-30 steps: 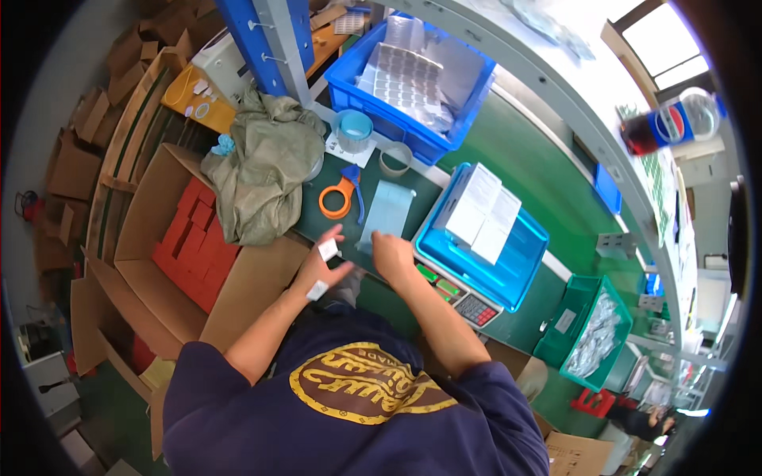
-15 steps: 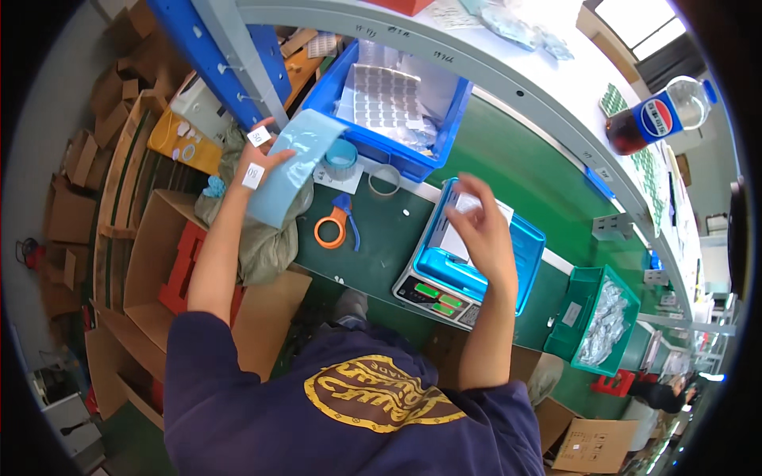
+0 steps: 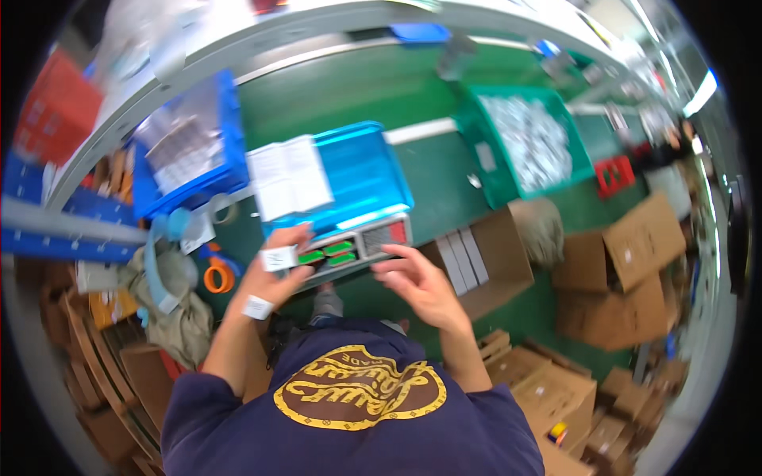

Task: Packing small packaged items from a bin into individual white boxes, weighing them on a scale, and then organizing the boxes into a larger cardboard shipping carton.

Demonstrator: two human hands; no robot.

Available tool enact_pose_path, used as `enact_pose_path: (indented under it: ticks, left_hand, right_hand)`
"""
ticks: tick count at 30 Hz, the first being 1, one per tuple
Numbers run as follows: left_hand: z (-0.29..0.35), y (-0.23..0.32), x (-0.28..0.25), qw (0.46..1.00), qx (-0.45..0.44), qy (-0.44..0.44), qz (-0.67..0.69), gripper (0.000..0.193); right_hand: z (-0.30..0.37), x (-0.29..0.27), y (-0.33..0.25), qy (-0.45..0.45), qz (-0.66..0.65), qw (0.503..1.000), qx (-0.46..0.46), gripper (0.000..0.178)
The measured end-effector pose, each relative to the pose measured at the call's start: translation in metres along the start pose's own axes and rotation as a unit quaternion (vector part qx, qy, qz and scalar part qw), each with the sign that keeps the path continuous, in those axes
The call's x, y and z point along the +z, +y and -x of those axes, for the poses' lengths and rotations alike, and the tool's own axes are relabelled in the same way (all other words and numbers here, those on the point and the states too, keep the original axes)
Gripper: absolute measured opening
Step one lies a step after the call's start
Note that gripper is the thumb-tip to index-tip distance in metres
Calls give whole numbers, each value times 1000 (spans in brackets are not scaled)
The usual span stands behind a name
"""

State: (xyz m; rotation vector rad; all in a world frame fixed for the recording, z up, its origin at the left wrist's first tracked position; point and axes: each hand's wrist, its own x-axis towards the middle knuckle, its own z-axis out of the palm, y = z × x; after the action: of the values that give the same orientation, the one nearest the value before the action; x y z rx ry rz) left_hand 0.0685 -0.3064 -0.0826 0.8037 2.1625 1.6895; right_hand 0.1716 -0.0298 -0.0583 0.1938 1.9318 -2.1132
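Note:
A weighing scale with a shiny blue tray (image 3: 361, 170) stands on the bench in front of me. White printed sheets (image 3: 292, 176) lie on the tray's left part. My left hand (image 3: 274, 270), with white stickers on the hand and wrist, is at the scale's front left corner. Its thumb and fingers are apart with nothing between them; whether it touches the scale I cannot tell. Just off the front right corner, beside the keypad (image 3: 377, 239), hovers my right hand (image 3: 417, 284), fingers spread and holding nothing. A light blue sheet (image 3: 155, 274) hangs at the left by a grey-green cloth (image 3: 186, 309).
Orange-handled scissors (image 3: 218, 276) and a tape roll (image 3: 228, 214) lie left of the scale. Behind them stands a blue bin (image 3: 194, 186). A green bin (image 3: 488, 166) of silvery packets stands at the right. Below the bench edge is an open carton (image 3: 504, 266) with white boxes inside.
My left hand has let go of the light blue sheet and come over to the scale. The right hand has moved from above the tray to its front right. My view has swung right.

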Motion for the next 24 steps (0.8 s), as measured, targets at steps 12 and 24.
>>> enact_pose_path:
  ticks: [12,24]
  left_hand:
    - [-88,96,275,974,9,-180,140,61]
    - [-419,-43,179,971,80,155,161,71]
  right_hand:
    - [109,-124,27,165,-203,944,-199,35]
    - [-111,-431,35,245,379,890,66,66]
